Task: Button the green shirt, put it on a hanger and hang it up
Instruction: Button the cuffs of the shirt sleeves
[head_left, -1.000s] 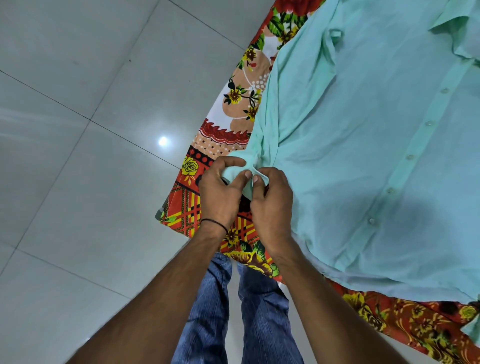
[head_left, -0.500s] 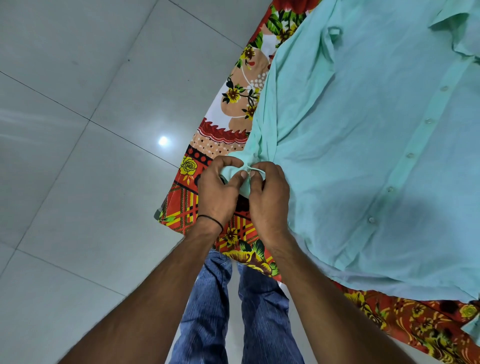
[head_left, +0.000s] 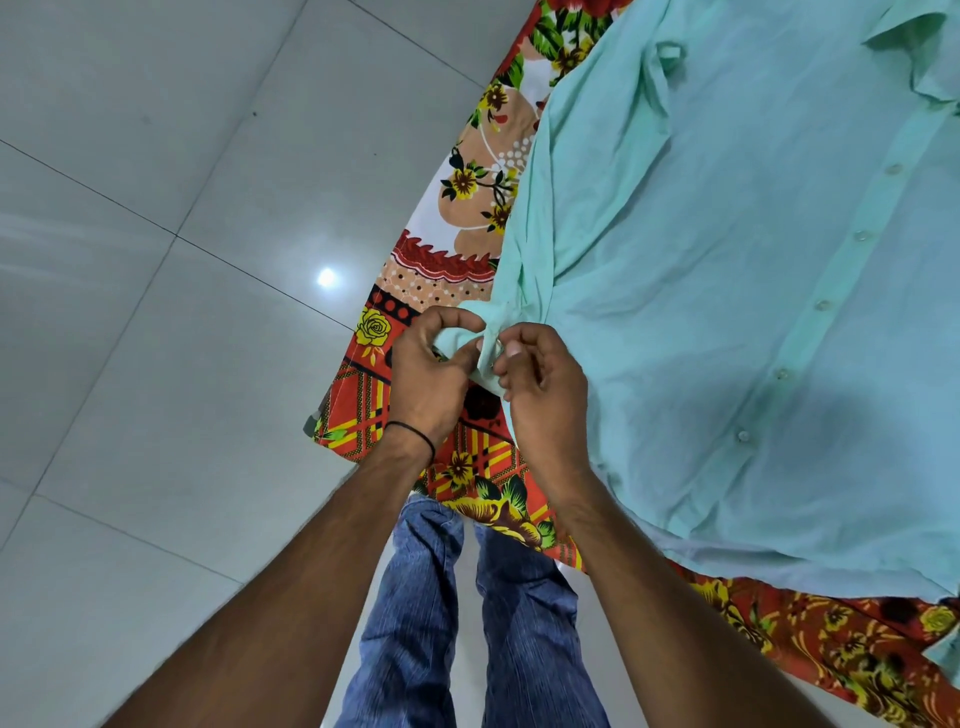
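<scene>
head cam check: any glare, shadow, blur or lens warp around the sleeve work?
Head view: one small lamp glare on the floor, clear of the work; soft shadow over the green shirt at its lower placket, right of the hands; mild wide-angle bowing along the patterned cloth edge; left hand and right hand holding the sleeve end look sharp, no motion blur.

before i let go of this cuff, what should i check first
1. Both hands gripping: left hand and right hand pinch the cuff: ok.
2. Cuff button through its hole: cannot tell, fingers cover it.
3. Front buttons closed: ok for the five visible.
4. Green shirt spread on the floral cloth: ok.
5. Hanger within reach: cannot tell, none in view.
</scene>
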